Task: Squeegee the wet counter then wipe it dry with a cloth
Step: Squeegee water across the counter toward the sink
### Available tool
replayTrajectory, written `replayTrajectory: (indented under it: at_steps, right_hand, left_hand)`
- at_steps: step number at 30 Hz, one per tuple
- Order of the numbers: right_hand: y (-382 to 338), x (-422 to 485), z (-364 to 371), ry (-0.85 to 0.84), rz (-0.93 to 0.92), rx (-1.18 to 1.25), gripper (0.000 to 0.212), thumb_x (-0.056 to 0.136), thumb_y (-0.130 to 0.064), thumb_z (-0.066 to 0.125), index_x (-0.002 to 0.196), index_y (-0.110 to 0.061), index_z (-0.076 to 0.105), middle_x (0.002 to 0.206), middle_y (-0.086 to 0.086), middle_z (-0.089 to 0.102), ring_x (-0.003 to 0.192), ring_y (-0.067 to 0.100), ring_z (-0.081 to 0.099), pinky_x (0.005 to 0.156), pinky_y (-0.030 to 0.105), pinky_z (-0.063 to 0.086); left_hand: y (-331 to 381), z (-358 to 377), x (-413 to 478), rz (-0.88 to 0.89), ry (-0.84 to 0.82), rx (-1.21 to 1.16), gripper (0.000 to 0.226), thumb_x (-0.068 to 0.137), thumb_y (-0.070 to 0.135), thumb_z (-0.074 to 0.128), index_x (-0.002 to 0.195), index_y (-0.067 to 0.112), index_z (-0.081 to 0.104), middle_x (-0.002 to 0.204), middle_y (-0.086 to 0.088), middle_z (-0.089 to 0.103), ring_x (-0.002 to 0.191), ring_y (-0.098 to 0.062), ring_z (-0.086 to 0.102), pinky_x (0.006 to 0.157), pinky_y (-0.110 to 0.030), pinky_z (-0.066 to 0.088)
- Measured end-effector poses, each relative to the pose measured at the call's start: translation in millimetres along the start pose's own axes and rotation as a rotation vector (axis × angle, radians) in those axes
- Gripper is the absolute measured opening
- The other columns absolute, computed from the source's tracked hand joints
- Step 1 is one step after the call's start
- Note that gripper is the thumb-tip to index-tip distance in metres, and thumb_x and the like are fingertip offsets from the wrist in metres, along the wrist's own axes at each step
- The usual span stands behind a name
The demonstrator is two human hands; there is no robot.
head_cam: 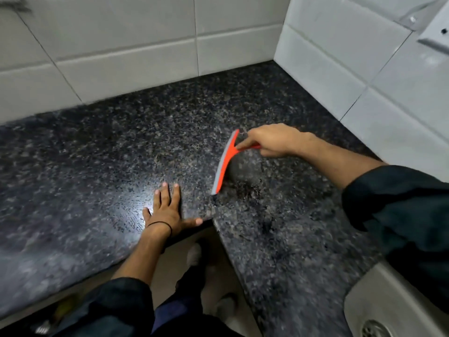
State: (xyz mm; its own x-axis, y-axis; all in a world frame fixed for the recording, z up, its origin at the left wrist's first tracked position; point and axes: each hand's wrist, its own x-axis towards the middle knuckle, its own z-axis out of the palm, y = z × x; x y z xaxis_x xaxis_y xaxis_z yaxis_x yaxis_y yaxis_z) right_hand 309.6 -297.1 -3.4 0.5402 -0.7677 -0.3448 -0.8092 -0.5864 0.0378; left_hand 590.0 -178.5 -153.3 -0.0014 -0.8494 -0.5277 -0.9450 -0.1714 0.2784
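An orange squeegee point(224, 161) with a pale grey rubber blade along its left side stands tilted on a dark speckled stone counter point(97, 154). Its near tip meets the surface just beyond and to the right of the left hand's fingertips. The right hand point(269, 141) is wrapped around the short orange handle, forefinger stretched toward the blade. The left hand point(167, 207) lies flat on the counter with fingers straight and thumb spread toward the edge, holding nothing; a thin black band point(160, 224) circles its wrist. A bright glare shines off the stone just left of that hand, and a darker patch sits just right of the blade's near end. The counter is L-shaped: its front edge runs under the left wrist, then turns at the thumb toward the person. Bare counter stretches far to the left of the left hand and back to the white tiled wall point(121, 57), which also rises close behind the right hand. Below the right sleeve point(401, 203) is a steel sink point(364, 300) with a drain point(374, 329).
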Motion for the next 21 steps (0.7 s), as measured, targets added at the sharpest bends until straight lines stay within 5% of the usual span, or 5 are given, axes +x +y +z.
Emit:
replayTrajectory:
  at_steps: [9, 15, 21]
  right_hand:
    - [-65.4, 47.6, 22.6, 0.024, -0.133, 0.034, 0.062, 0.086, -0.012, 0.047, 0.133, -0.052, 0.051, 0.123, -0.007, 0.063, 0.113, 0.023, 0.062, 0.072, 0.028, 0.039]
    - [-71.5, -10.3, 56.2, -0.057, -0.158, 0.076, 0.067, 0.085, -0.007, 0.046, 0.137, -0.049, 0.048, 0.09, -0.017, 0.044, 0.094, 0.016, 0.061, 0.063, 0.032, 0.041]
    - [-53.0, -81.7, 86.0, -0.117, -0.13, -0.026, 0.074, 0.082, -0.01, 0.048, 0.143, -0.051, 0.036, 0.108, -0.012, 0.051, 0.1, 0.017, 0.059, 0.062, 0.034, 0.04]
  left_hand:
    - [-14.9, -24.0, 9.4, 0.067, -0.152, 0.062, 0.14, 0.061, 0.051, 0.087, 0.153, 0.032, -0.017, 0.159, 0.004, -0.029, 0.149, -0.023, -0.02, 0.115, -0.063, 0.011]
    - [-11.7, -20.8, 9.6, 0.032, -0.159, 0.065, 0.142, 0.059, 0.046, 0.089, 0.153, 0.034, -0.017, 0.159, 0.005, -0.031, 0.149, -0.022, -0.022, 0.115, -0.064, 0.009]
    - [-6.8, -21.9, 12.0, -0.001, -0.166, 0.048, 0.141, 0.061, 0.04, 0.091, 0.153, 0.035, -0.016, 0.159, 0.006, -0.029, 0.149, -0.023, -0.021, 0.118, -0.061, 0.01]
